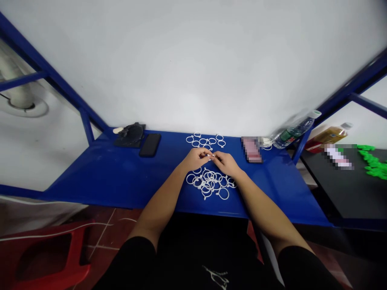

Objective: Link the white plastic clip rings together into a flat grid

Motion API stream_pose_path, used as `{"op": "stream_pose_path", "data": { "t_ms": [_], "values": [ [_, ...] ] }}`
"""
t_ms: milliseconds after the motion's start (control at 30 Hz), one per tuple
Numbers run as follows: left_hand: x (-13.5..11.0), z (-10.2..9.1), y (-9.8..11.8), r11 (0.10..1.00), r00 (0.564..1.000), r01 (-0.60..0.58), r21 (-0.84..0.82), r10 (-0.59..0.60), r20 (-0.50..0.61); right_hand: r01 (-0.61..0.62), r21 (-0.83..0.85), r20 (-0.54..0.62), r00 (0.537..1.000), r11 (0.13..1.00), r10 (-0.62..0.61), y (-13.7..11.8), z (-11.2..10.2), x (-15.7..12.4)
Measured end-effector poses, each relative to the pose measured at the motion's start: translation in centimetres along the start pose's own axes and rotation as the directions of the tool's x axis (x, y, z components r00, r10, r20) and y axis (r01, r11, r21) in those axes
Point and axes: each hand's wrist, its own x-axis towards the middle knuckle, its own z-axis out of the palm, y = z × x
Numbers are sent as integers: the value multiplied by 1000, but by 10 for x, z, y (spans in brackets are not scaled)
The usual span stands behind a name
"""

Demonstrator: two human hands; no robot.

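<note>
My left hand (196,158) and my right hand (226,163) meet over the blue table (109,177), fingers pinched together on a small white plastic ring (211,155) held between them. Just below my hands lies a loose pile of several white rings (211,183). A second group of white rings (205,141) lies farther back near the wall.
A black phone (150,144) and a dark crumpled object (130,135) lie at the back left. A pink blurred item (252,149) and a lying plastic bottle (292,132) are at the back right. A black table with green pieces (375,163) stands right; a red stool (48,257) lower left.
</note>
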Motion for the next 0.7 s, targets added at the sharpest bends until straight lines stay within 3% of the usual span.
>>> {"op": "stream_pose_path", "data": {
  "t_ms": [333, 467, 533, 600, 700],
  "values": [
    [6, 1, -14, 994, 996, 2, 112, 8, -88, 11, -17, 35, 999, 1000, -11, -1, 3, -1],
    [10, 0, -21, 974, 990, -79, 213, 101, -94, 14, -5, 64, 998, 1000, -13, -3, 3, -1],
    [12, -5, -25, 951, 979, -83, 298, 134, -154, 8, -4, 55, 998, 1000, -8, -2, 3, -1],
    [12, -14, -28, 914, 954, -10, 405, 130, -271, 7, -9, 39, 999, 1000, -7, -1, 2, -1],
    [13, -31, -35, 839, 881, 200, 506, 72, -468, 19, -23, 39, 999, 1000, -18, 3, 2, -1]
  ]
}}
